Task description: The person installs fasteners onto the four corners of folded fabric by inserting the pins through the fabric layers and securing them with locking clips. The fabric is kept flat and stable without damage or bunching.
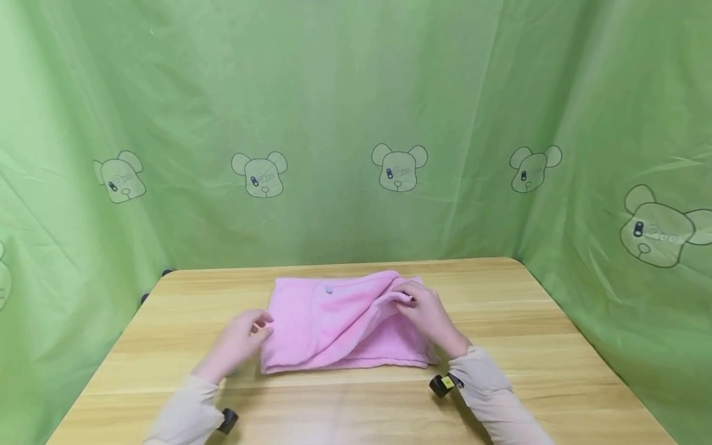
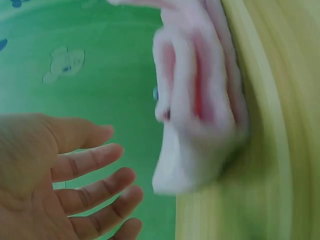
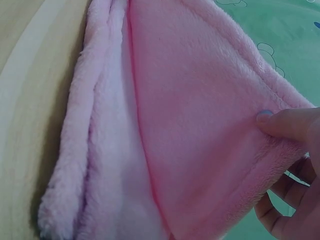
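A pink plush cloth [image 1: 295, 321] lies folded in layers on the wooden table, a small bluish spot on its upper face. My right hand [image 1: 425, 312] pinches a corner of the top layer and lifts it, so that slanting folds run down to the front edge. In the right wrist view the thumb [image 3: 285, 122] presses on the raised flap, the other fingers behind it. My left hand [image 1: 239, 340] is beside the cloth's left edge, fingers relaxed and slightly bent. The left wrist view shows that hand [image 2: 75, 175] apart from the cloth's layered side [image 2: 200, 100], with nothing in it.
The light wooden table [image 1: 556, 371] has rounded far corners. Green curtains [image 1: 334, 216] with printed bear heads hang behind it and along both sides. Black wrist devices [image 1: 442, 385] are worn below the sleeves.
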A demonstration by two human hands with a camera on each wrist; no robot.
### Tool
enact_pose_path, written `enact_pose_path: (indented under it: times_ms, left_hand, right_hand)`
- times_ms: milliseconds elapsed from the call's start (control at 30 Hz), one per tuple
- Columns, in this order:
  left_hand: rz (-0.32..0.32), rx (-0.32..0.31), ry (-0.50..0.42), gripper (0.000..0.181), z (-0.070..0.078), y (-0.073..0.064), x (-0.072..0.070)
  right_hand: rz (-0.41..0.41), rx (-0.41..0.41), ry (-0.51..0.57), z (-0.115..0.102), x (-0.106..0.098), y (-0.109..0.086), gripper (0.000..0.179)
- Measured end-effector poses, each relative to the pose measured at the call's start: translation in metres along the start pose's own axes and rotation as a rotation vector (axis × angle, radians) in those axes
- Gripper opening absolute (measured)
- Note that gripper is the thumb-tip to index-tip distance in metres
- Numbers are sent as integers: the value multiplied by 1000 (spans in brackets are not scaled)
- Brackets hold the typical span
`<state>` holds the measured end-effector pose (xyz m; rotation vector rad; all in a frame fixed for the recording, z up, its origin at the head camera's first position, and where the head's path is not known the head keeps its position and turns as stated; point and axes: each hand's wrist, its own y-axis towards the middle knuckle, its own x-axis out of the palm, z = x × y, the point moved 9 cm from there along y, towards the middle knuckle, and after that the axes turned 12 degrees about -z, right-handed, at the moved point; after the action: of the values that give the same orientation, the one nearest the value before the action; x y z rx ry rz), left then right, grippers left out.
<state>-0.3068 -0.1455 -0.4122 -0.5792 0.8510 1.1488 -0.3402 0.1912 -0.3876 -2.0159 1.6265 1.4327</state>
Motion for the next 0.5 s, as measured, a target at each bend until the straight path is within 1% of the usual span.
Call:
enact_pose_path:
  times_ms: [100, 167, 267, 367, 500]
  left_hand:
    - [-33, -29, 21, 19, -18, -12, -6]
    - [-69, -53, 25, 19, -29, -19, -7]
    - [-119, -71, 37, 23, -42, -27, -5]
    - [-155, -88, 59, 25, -51, -32, -2]
    - [-178, -95, 102, 29, -55, -35, 3]
  right_hand:
    - [-7, 7, 17, 0, 1, 0, 26]
    - [-11, 7, 23, 0, 1, 0, 26]
    - [-11, -4, 11, 0, 2, -1, 26]
    - [-9, -9, 1, 0, 3, -1, 26]
    - [-7, -5, 9, 0, 2, 0, 26]
